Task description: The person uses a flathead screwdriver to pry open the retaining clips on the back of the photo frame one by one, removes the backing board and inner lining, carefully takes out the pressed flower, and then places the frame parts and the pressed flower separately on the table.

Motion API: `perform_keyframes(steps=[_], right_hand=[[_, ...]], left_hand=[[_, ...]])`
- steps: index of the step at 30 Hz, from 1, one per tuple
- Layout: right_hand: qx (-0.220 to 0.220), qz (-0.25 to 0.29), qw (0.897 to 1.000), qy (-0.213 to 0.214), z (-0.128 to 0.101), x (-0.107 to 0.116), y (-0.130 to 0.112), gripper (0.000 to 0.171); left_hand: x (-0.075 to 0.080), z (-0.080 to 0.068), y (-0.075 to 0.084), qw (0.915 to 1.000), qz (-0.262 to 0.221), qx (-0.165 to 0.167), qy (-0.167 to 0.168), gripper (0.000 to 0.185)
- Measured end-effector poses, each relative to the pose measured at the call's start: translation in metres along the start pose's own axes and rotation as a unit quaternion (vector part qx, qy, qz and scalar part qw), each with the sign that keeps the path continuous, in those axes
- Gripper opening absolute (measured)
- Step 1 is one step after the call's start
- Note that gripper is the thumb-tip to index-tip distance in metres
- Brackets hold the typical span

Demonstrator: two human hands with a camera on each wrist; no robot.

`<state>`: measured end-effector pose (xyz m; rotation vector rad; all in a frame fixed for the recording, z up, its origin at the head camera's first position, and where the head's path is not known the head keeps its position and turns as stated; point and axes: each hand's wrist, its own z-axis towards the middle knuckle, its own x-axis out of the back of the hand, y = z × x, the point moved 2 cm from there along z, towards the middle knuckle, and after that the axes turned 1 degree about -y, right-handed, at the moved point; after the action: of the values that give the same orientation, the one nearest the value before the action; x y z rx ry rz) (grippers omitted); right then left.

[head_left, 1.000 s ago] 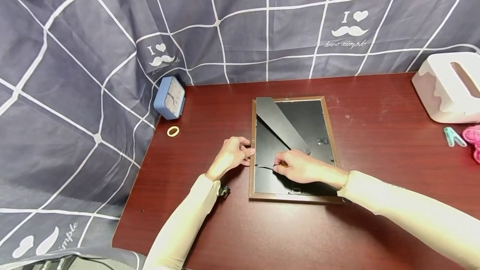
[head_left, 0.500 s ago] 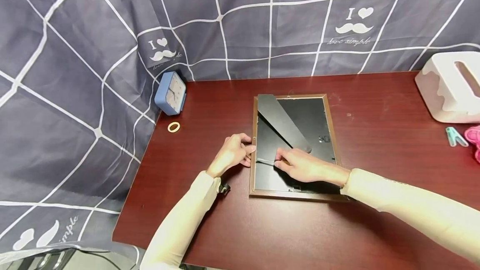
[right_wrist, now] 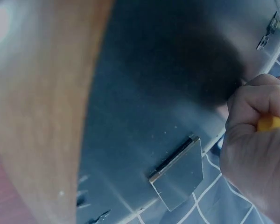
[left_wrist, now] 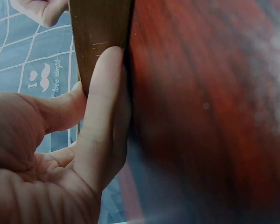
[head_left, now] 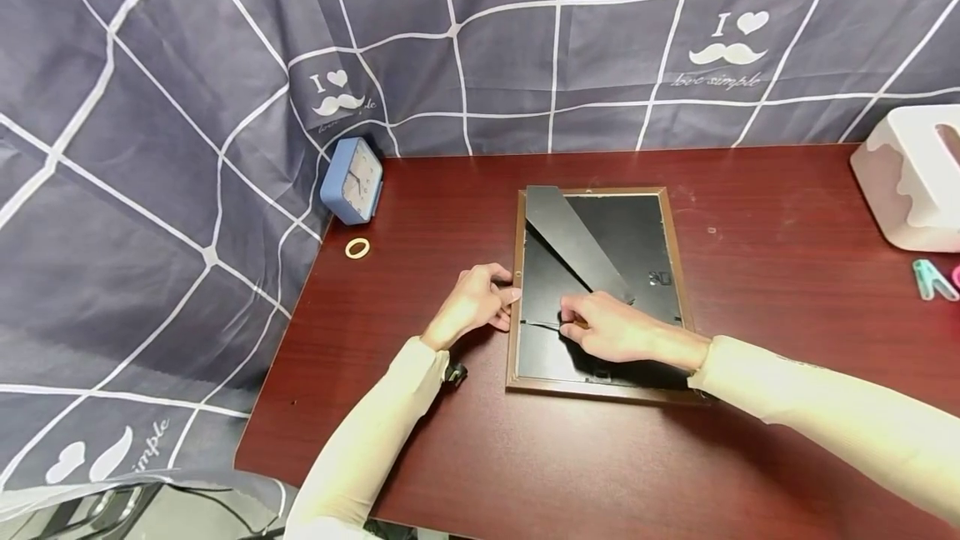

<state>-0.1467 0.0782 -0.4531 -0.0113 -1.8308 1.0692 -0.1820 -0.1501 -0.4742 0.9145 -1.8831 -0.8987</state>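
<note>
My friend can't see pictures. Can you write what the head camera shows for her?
Two hands work on the back of a brown picture frame lying face down on a dark red table. The left hand steadies its edge; the right hand holds a thin tool.

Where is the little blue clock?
In the head view, the small blue square clock stands at the table's far left corner against the checked cloth, just behind a small tan ring.

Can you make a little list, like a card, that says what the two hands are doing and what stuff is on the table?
frame: lies face down on the table, black back up, stand flap folded out
left hand: fingers rest on the frame's left edge
right hand: grips a thin tool with a yellow handle, tip on the frame's back
clock: blue, at the back left
ring: small, near the clock
white box: far right
</note>
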Motion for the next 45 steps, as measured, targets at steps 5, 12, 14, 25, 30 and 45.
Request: perform_keyframes(steps=[5, 12, 14, 25, 30, 45], right_hand=[[0.008, -0.009, 1.0, 0.0, 0.001, -0.003, 0.001, 0.011], [0.006, -0.016, 1.0, 0.013, 0.0, -0.006, 0.004, 0.009], [0.005, -0.017, 1.0, 0.019, -0.001, -0.006, 0.005, 0.008], [-0.007, -0.016, 0.999, 0.033, -0.004, -0.008, 0.007, 0.011], [-0.008, -0.01, 0.999, 0.035, -0.004, -0.011, 0.007, 0.011], [0.019, -0.011, 0.999, 0.042, -0.001, -0.01, 0.005, 0.01]], left_hand=[[0.001, -0.001, -0.002, 0.9999, -0.01, 0.005, -0.004, 0.042], [0.002, 0.0, 0.0, 0.9997, -0.019, 0.006, -0.016, 0.043], [0.003, 0.001, 0.001, 0.9997, -0.016, 0.006, -0.019, 0.043], [0.004, 0.005, 0.002, 0.9992, -0.019, 0.007, -0.033, 0.04], [0.004, 0.004, 0.001, 0.9993, -0.018, 0.009, -0.031, 0.041], [0.004, 0.003, 0.0, 0.9979, -0.048, 0.02, -0.038, 0.039]])
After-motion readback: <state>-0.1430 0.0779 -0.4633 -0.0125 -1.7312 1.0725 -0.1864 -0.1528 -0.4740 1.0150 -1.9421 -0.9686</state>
